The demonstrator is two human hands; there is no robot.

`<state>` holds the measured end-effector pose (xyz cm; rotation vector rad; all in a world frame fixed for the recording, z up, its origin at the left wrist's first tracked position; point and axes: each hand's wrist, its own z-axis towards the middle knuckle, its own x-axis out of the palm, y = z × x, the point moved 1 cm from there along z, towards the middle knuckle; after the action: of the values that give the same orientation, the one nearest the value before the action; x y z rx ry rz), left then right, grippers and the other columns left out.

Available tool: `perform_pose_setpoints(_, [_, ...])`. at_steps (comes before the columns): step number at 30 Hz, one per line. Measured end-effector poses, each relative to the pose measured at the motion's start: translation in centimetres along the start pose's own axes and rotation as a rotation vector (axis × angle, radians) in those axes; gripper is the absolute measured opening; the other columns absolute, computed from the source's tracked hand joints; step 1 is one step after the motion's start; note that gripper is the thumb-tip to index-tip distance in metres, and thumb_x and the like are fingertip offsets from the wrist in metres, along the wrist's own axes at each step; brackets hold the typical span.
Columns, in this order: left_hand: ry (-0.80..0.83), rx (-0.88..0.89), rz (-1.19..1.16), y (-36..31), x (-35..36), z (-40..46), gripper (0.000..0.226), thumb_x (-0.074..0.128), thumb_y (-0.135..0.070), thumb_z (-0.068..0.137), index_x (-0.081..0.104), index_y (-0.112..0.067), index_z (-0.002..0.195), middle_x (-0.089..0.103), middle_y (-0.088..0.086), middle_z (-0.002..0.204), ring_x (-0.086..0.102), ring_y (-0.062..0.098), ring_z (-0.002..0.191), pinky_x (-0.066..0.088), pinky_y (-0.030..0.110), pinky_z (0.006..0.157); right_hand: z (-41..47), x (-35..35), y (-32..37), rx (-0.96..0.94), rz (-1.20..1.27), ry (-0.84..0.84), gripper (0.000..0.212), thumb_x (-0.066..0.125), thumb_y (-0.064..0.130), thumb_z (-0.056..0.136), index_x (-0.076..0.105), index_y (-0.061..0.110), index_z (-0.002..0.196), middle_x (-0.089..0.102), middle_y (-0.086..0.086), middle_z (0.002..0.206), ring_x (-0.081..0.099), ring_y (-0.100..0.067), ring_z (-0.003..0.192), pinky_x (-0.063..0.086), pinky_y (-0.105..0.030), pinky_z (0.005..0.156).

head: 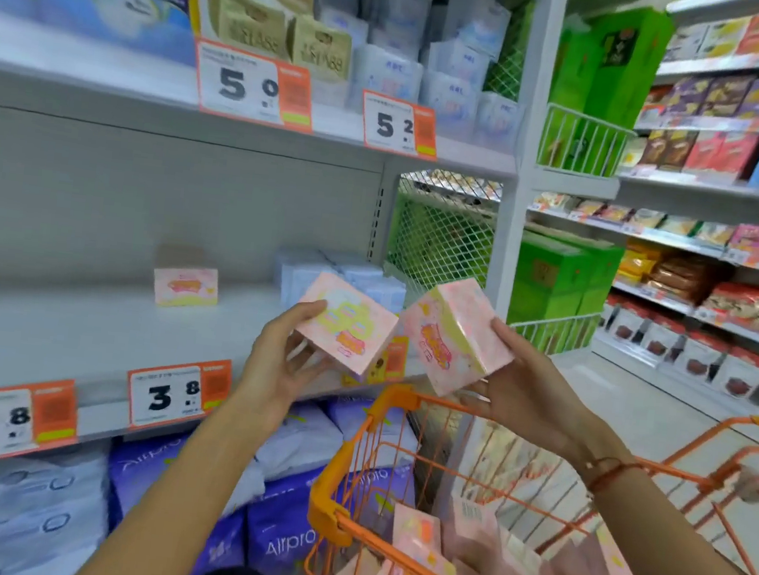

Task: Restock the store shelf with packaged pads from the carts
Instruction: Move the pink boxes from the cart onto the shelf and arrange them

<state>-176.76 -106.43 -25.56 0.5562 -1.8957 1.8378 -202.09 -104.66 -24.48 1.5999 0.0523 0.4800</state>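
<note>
My left hand (281,361) grips a pink pad box (348,324) from below, tilted, in front of the middle shelf (83,326). My right hand (521,386) holds a second pink pad box (454,337) just to the right of the first, above the orange cart (338,484). Several more pink pad boxes (470,568) lie inside the cart. One matching pink box (186,285) stands alone on the mostly bare middle shelf, with pale blue pad packs (337,273) behind my left hand's box.
Price tags (176,395) hang on the shelf edge. Purple and blue pad bags (282,530) fill the shelf below. Boxes and packs line the top shelf (391,73). Green boxes (552,277) sit past the shelf end, and an aisle of snacks (719,285) runs right.
</note>
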Motion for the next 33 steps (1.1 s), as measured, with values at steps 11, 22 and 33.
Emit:
perform_pose_setpoints(11, [-0.468, 0.225, 0.624, -13.6, -15.0, 4.5, 0.057, 0.073, -0.047, 0.071, 0.06, -0.006, 0.109, 0.056, 0.004, 0.084, 0.053, 0.014, 0.068, 0.053, 0.031, 0.067, 13.6, 13.7, 0.0, 0.134, -0.357, 0.072, 0.024, 0.058, 0.046, 0.08, 0.063, 0.022, 0.084, 0.059, -0.001, 0.078, 0.055, -0.012, 0.07, 0.043, -0.024, 0.063])
perform_pose_setpoints(22, [-0.324, -0.096, 1.84, -17.2, -18.4, 10.9, 0.08, 0.057, -0.066, 0.048, 0.053, -0.038, 0.123, 0.057, -0.001, 0.128, 0.045, 0.021, 0.123, 0.043, 0.031, 0.097, 24.3, 18.2, -4.0, 0.334, 0.139, 0.259, 0.064, 0.057, 0.045, 0.069, 0.058, 0.013, 0.125, 0.052, -0.017, 0.128, 0.059, -0.026, 0.089, 0.04, -0.03, 0.071])
perform_pose_setpoints(33, [0.087, 0.127, 1.175, -14.6, -11.6, 11.5, 0.02, 0.039, -0.044, 0.097, 0.058, -0.04, 0.095, 0.06, -0.027, 0.089, 0.055, -0.024, 0.067, 0.041, -0.003, 0.057, 26.7, 19.7, -6.1, 0.166, 0.08, 0.082, 0.04, 0.027, 0.056, 0.096, 0.058, 0.032, 0.106, 0.056, 0.006, 0.108, 0.051, -0.01, 0.098, 0.036, -0.027, 0.094])
